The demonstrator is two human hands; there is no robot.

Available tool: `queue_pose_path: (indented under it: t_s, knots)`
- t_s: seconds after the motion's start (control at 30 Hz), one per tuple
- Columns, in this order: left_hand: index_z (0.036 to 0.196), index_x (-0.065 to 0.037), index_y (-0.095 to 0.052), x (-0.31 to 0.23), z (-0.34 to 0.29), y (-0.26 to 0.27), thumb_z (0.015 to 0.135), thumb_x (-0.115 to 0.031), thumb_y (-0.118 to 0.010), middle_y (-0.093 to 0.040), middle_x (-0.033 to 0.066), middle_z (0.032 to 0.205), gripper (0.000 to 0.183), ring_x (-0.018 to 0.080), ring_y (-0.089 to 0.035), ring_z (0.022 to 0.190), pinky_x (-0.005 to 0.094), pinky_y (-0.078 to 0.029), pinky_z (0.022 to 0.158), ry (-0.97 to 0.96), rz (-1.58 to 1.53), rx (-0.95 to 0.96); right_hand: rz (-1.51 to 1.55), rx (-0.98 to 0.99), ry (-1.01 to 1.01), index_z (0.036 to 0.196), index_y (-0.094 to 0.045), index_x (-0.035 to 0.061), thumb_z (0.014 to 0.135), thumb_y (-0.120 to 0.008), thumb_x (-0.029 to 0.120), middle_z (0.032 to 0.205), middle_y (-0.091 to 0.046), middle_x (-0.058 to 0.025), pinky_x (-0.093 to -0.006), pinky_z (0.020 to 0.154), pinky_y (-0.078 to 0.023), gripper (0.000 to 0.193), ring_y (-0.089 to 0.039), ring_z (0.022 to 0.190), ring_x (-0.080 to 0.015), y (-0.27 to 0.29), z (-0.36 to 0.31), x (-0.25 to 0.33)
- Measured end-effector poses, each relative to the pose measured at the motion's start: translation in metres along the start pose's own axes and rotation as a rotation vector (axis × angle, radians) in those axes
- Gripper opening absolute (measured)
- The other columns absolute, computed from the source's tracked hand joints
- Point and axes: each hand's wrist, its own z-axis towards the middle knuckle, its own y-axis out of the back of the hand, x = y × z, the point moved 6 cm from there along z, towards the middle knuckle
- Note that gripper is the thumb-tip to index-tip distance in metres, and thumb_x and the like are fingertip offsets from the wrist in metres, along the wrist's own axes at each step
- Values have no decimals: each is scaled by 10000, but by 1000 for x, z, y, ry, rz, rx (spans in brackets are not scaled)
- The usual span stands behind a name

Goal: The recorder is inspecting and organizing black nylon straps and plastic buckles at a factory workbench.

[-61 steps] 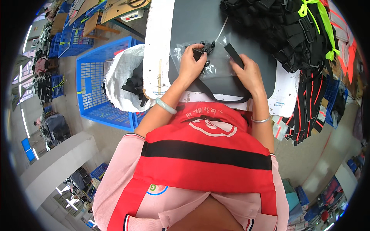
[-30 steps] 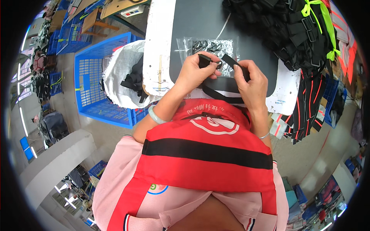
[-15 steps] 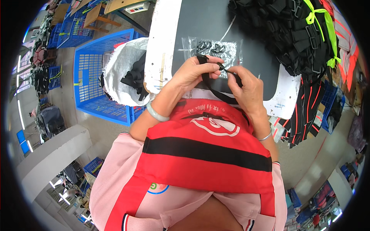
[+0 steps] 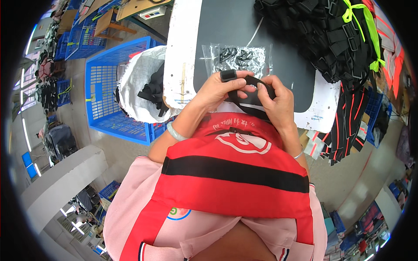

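Note:
Over the near edge of the dark work mat (image 4: 300, 93), both my hands hold a black webbing strap (image 4: 254, 114). My left hand (image 4: 215, 89) pinches it between thumb and fingers, and a black plastic buckle (image 4: 228, 75) lies across its index finger. The fingers of my right hand (image 4: 277, 98) are closed on the strap close by, and a loop of webbing hangs between the hands toward my red apron. Just beyond my fingers lies a clear plastic bag (image 4: 261, 61) with several small black plastic parts (image 4: 244, 56) in it.
Many black straps with buckles (image 4: 322, 39) are heaped at the far right, with a neon yellow tie (image 4: 377, 43). Black-and-orange strips (image 4: 344, 124) hang off the right edge. Left of the white table (image 4: 176, 65), a blue crate (image 4: 102, 115) holds a white sack (image 4: 135, 87) containing black webbing.
The small black piece at my fingertips no longer shows; flat strap is there now. The buckle on my left index finger has turned broad side up. My right hand has shifted slightly left.

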Motion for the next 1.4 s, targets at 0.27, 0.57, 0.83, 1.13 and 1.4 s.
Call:
queue_pose_path:
  t_s: [0.27, 0.57, 0.83, 1.13, 1.4]
  knots:
    - [1109, 49, -596, -7, -3, 0, 823, -51, -621, -658, 111, 967, 304, 135, -611, 716, 247, -496, 692, -88, 100, -73, -109, 1, 127, 839, -591, 65, 774, -626, 109, 678, -603, -89, -326, 498, -446, 86, -597, 555, -245, 6, -6, 22]
    - [1067, 45, -618, -16, -7, -18, 810, -36, -635, -662, 90, 899, 269, 115, -600, 708, 237, -497, 685, -130, 220, -10, 36, 53, 15, 861, -582, 62, 802, -604, 109, 676, -603, -104, -317, 501, -445, 79, -606, 564, -248, 9, -9, 13]
    - [998, 8, -609, -6, -5, -21, 866, -142, -622, -640, 86, 720, 201, 110, -594, 597, 216, -474, 542, -87, 25, -92, 148, 25, -69, 898, -549, 48, 879, -564, 166, 638, -592, -107, -306, 548, -452, 121, -601, 573, -238, 6, -5, 3]
    - [855, -10, -585, -5, -2, -22, 918, -234, -542, -561, 31, 633, 237, 76, -503, 504, 199, -382, 448, -179, 160, -172, 87, -4, 68, 952, -579, 42, 814, -626, 152, 763, -613, -126, -292, 602, -468, 182, -616, 673, -232, 0, -2, 5]
    - [877, 4, -543, -8, -7, -25, 958, -432, -404, -517, 71, 719, 464, 138, -483, 504, 233, -354, 410, 20, -378, 108, 822, 256, -552, 873, -562, 99, 905, -530, 190, 712, -481, 100, -148, 526, -298, 102, -404, 618, 21, -9, -8, -31]
